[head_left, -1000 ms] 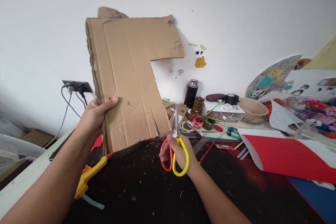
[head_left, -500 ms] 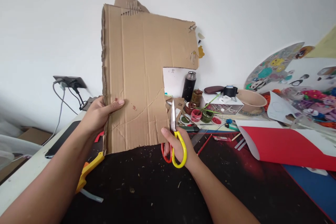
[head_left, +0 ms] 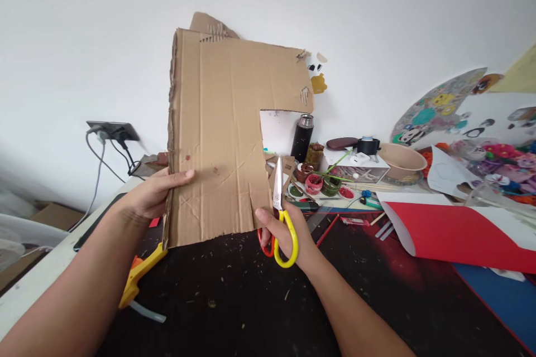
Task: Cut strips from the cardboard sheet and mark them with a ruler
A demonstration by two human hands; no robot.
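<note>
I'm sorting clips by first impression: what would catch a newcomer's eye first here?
The large corrugated cardboard sheet, notched on its right side, held up near centre with its left edge in the left hand. Then the scissors, one handle red, one yellow, in the right hand by the sheet's lower right corner. At far right, red paper, curled at its left end.

- Over by the white wall (head_left: 355, 22), a black cylindrical bottle (head_left: 302, 144) with a silvery cap.
- A small round jar of red paint (head_left: 314, 184) beside a jar of green paint (head_left: 331, 186).
- A red paper sheet (head_left: 456, 234), curling at one end.
</note>
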